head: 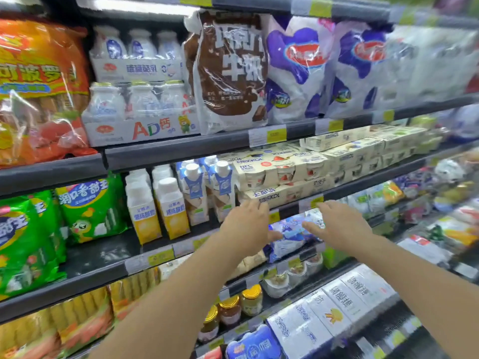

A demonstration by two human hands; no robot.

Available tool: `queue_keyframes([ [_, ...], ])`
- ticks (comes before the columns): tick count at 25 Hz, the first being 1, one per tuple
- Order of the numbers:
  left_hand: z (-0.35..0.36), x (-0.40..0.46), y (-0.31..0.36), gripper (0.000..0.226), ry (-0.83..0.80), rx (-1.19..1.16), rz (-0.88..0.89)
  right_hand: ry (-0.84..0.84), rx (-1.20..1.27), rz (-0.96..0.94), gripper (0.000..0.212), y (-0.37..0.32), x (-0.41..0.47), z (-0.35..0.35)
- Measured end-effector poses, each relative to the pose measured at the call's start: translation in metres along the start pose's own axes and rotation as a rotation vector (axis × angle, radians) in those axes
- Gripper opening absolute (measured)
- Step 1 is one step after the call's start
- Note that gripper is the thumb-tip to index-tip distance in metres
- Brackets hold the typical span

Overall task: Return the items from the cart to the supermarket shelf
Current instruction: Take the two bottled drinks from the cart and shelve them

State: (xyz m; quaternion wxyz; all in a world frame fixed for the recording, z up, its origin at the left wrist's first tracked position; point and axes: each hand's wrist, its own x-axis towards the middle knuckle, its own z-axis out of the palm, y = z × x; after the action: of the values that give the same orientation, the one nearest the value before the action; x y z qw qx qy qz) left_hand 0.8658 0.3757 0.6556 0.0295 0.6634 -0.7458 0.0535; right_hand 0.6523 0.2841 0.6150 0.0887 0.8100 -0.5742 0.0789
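Note:
Both my arms reach toward the chilled supermarket shelf (181, 149). My left hand (246, 226) is spread open in front of the cream yogurt multipacks (280, 174), its fingertips at the shelf rail. My right hand (339, 226) is also open, fingers apart, just right of it. Between and behind the hands lies a blue and white bag (290, 234) on the shelf below. Neither hand holds anything. The cart is out of view.
White and yellow drink bottles (158, 206) and blue-capped cartons (194, 190) stand left of the yogurt. Green snack bags (88, 211) sit at far left. Brown and purple milk bags (230, 71) fill the upper shelf. Jars (233, 309) and white cartons (337, 307) lie lower.

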Motion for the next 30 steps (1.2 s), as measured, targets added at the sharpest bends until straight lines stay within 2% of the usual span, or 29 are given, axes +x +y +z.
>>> queue_keyframes([
  [3,0.014,0.05,0.038,0.092,-0.117,0.059,0.045,-0.057,-0.042,0.115,0.095,0.069,-0.011,0.003],
  [6,0.028,0.093,0.082,0.098,-0.15,0.101,0.09,-0.121,-0.028,0.225,0.105,0.148,-0.029,0.013],
  [9,0.046,0.14,0.144,0.098,-0.148,0.129,0.16,-0.15,-0.035,0.314,0.1,0.224,-0.056,0.03],
  [14,0.084,0.214,0.324,0.095,-0.235,0.134,0.312,-0.232,-0.043,0.528,0.094,0.376,-0.127,0.059],
  [20,0.123,0.267,0.516,0.096,-0.296,0.191,0.532,-0.36,0.084,0.801,0.094,0.534,-0.219,0.092],
  [22,0.138,0.278,0.575,0.102,-0.301,0.193,0.593,-0.368,0.121,0.881,0.091,0.575,-0.245,0.098],
  [26,0.174,0.297,0.662,0.091,-0.34,0.158,0.71,-0.405,0.141,0.94,0.088,0.63,-0.279,0.113],
  [30,0.214,0.337,0.738,0.089,-0.402,0.145,0.814,-0.439,0.16,0.969,0.089,0.682,-0.281,0.148],
])
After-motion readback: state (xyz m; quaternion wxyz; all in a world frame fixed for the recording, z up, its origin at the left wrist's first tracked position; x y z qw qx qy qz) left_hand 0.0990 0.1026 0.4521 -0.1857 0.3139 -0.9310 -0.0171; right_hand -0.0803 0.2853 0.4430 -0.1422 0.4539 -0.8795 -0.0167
